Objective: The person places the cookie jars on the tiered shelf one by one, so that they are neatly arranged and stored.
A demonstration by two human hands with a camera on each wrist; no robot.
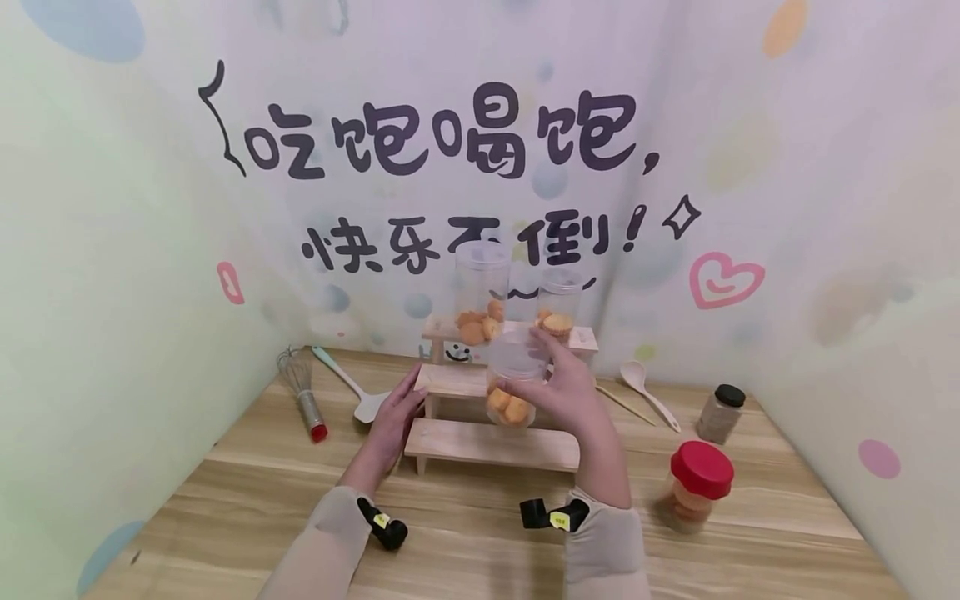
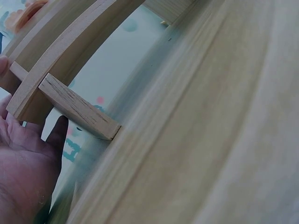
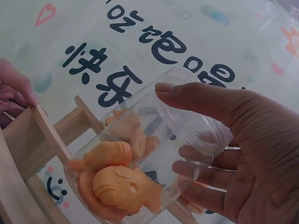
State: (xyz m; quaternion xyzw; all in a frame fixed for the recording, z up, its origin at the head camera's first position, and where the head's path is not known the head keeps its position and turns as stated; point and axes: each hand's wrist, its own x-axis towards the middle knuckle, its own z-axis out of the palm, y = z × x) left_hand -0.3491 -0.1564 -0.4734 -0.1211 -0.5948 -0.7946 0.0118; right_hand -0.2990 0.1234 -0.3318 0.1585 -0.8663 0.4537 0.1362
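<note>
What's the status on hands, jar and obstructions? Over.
Right hand grips clear jar near its lid. Left hand touches left side of wooden stand. Two more jars behind, on top tier.

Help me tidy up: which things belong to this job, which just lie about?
Seemingly the job: right hand; clear jar it holds; left hand; three-step wooden stand it touches; top step's tall jar and smaller jar.

Seemingly lying about: wire whisk; spatula; spoon; thin stick; black-lidded jar; red-lidded jar.
</note>
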